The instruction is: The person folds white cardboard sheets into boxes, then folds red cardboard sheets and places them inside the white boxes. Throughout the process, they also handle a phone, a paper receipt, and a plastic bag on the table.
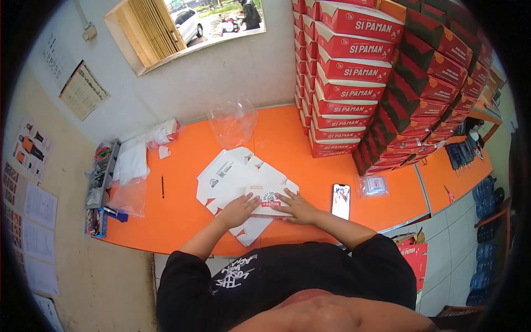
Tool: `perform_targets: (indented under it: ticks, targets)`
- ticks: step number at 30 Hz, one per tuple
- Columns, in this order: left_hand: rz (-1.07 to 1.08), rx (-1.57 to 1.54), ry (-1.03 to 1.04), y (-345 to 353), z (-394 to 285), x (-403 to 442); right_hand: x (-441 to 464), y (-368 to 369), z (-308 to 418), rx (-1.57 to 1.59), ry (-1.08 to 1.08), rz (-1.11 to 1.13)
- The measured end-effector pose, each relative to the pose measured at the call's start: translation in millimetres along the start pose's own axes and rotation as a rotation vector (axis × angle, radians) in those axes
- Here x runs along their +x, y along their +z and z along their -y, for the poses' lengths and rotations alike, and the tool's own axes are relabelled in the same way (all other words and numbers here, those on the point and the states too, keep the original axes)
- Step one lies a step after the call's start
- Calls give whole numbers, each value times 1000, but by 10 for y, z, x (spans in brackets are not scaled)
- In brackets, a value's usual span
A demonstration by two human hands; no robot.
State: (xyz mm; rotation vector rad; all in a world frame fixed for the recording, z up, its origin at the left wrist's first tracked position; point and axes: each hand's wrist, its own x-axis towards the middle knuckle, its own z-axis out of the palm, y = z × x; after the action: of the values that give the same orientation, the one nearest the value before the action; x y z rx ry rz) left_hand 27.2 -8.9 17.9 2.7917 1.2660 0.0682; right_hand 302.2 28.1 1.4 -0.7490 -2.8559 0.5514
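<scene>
A small white carton box with a printed chicken logo and a red "Si Paman" label lies in front of me on the table. My left hand rests on its left side, fingers stretched out over the edge. On the right side, my right hand lies with its fingers spread across the top. Both hands are open and touch the box; their undersides are hidden. Beneath the box are flat, unfolded white carton sheets with orange-red marks and a printed logo. To the right of my right hand lies a phone with its screen lit.
Tall stacks of red "Si Paman" boxes and dark striped boxes stand on the orange table at right. A clear plastic bag lies near the wall. A grey organiser sits left. Scissors lie far right.
</scene>
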Motion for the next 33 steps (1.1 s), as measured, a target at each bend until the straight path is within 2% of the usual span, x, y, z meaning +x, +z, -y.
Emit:
perform_targets:
  ticks: [4,5,7,9,11,12,13,15,16,18,20,22,24,25,26,27,28,29,30,31,33]
  targets:
    - [192,-3,51,-107,-21,45,-7,31,-37,-43,-4,23]
    - [187,-3,54,-126,-74,18,-6,-9,-7,-48,-1,24]
    - [148,-61,-122,-70,-241,-89,15,-73,76,-123,2,32]
    - [155,49,-63,226,-206,-72,184,91,198,-159,108,2]
    - [-487,-508,-350,434,-323,-111,220,355,348,-178,226,-26]
    - [-476,-506,-323,532,-295,-90,235,485,432,-255,218,-178]
    - [-548,-856,-564,646,-217,-59,270,538,465,-335,203,-330]
    - [-655,-1560,-1078,785,-91,-21,280,426,491,-298,202,-360]
    - [-651,-1558,-1076,689,-105,-37,274,321,466,-290,147,-384]
    - [-421,-1986,-969,345,-205,-89,275,141,381,-272,95,-402]
    - [-415,-2064,-1003,391,-229,-111,280,-58,274,-287,-56,-262]
    - [-422,-2140,-1010,219,-266,-39,276,-337,289,-323,-93,-310]
    - [-697,-2326,-697,-415,-436,-5,295,-947,363,-321,-157,-463]
    - [-684,-2298,-541,-532,-450,-8,271,-1418,448,-277,-176,-560]
    - [-615,-2111,-479,-540,-446,26,199,-1987,588,-421,-183,-616]
    - [-549,-1926,-419,-513,-462,49,56,-2533,706,-527,-283,-793]
    - [-549,-1933,-423,-343,-456,81,-114,-3082,870,-642,-323,-908]
    - [-324,-1395,-468,-68,-434,134,-241,-3340,867,-873,-172,-1153]
    - [-110,-855,-478,111,-484,168,-373,-3642,886,-843,-112,-1286]
    - [-110,-863,-476,156,-649,192,-439,-4004,589,-1085,-5,-1384]
    - [153,-172,-669,182,-935,225,-430,-4358,818,-800,174,-1197]
